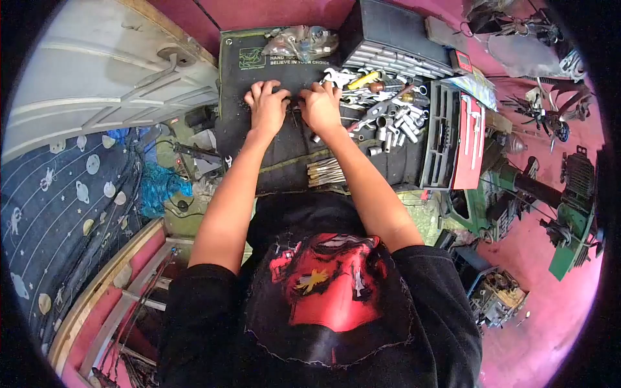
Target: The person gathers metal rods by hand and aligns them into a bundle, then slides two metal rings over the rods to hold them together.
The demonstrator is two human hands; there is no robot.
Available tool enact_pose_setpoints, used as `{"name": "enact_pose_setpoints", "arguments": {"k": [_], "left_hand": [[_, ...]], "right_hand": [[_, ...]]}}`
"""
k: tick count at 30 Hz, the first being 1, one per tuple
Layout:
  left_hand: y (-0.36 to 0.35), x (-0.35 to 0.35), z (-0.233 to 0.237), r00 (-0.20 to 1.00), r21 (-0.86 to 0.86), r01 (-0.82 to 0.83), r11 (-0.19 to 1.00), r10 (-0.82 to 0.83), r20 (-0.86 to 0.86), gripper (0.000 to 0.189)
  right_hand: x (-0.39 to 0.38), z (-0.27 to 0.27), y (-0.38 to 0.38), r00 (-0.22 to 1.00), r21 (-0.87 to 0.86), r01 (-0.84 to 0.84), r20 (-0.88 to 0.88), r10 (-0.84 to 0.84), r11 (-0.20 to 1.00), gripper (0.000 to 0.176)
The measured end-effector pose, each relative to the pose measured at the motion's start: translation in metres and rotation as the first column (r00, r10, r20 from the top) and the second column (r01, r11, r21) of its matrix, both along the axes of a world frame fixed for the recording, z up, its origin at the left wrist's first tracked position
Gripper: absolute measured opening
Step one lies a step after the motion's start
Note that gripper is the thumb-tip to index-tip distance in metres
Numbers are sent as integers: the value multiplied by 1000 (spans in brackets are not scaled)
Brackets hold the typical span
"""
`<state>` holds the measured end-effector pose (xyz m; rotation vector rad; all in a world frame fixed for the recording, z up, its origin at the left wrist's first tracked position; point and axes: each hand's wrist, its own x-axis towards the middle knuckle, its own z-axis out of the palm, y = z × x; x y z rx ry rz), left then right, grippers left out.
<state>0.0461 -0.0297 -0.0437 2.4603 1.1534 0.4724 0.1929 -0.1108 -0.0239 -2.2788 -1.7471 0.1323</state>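
Left hand (267, 103), right hand (321, 107) curled on tool mat (259, 152), grip hidden (cannot tell). Risk: right wrist nudges socket pile (388, 123) just beside, sockets roll off mat.

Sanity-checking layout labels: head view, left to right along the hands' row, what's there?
White panel, left hand, right hand, pile of sockets and wrenches, red tool pack, green machine.

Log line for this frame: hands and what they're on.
left hand: pressed on dark fabric tool mat | right hand: same mat, beside silver socket pile | grip: unclear
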Motion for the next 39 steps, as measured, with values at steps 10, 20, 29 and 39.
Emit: {"name": "enact_pose_setpoints", "arguments": {"k": [10,20,29,39], "left_hand": [[-8,-13,21,982,-25,33,999,-27,187,12],[-11,-22,65,967,-17,38,999,-32,252,12],[-26,-32,70,971,-44,55,997,-43,236,14],[-73,-23,53,976,-117,45,992,-18,219,14]], "right_hand": [[-3,9,1,972,128,-9,-233,39,992,17],[-1,43,-12,927,216,-25,-361,103,976,18],[9,63,-54,817,272,66,-567,104,960,16],[41,78,-126,592,157,-17,-795,137,987,14]]}}
